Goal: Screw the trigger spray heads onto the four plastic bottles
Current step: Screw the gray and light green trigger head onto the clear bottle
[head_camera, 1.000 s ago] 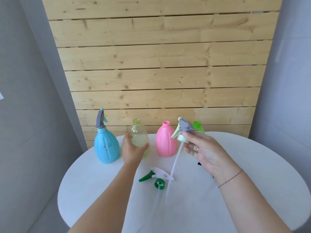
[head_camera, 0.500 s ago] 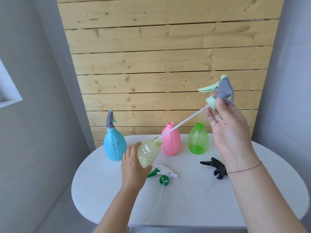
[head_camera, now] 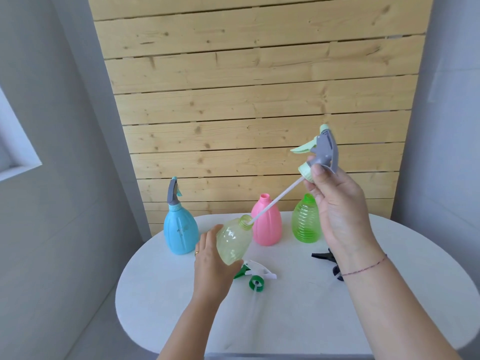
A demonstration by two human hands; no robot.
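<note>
Four bottles are in view. At the far left the blue bottle (head_camera: 180, 233) stands upright on the white round desk (head_camera: 298, 320), and it is the only one that already carries a spray head, a grey one (head_camera: 173, 191), on its neck. Next to it, the left hand (head_camera: 211, 268) is closed around the lower part of the pale yellow bottle (head_camera: 233, 241) and holds it tilted above the desk, with the open neck pointing up and to the right. The end of a white tube (head_camera: 275, 201) sits in this neck. Behind it the pink bottle (head_camera: 267, 224) and then the green ribbed bottle (head_camera: 306, 222) stand upright near the back edge of the desk, just beside each other, both with open necks. Four spray heads can be counted in all: the one on the blue bottle, one green and white head (head_camera: 255, 275) lying on the desk just beside the left hand, one black head (head_camera: 328, 259) lying partly hidden behind the right wrist, and one grey and pale green head (head_camera: 318, 154) held high by the right hand (head_camera: 340, 206), whose fingers grip it at the collar. The white tube runs down from this head to the yellow bottle. Behind the desk is a wall of light wooden planks (head_camera: 259, 100), with grey walls on both sides.
</note>
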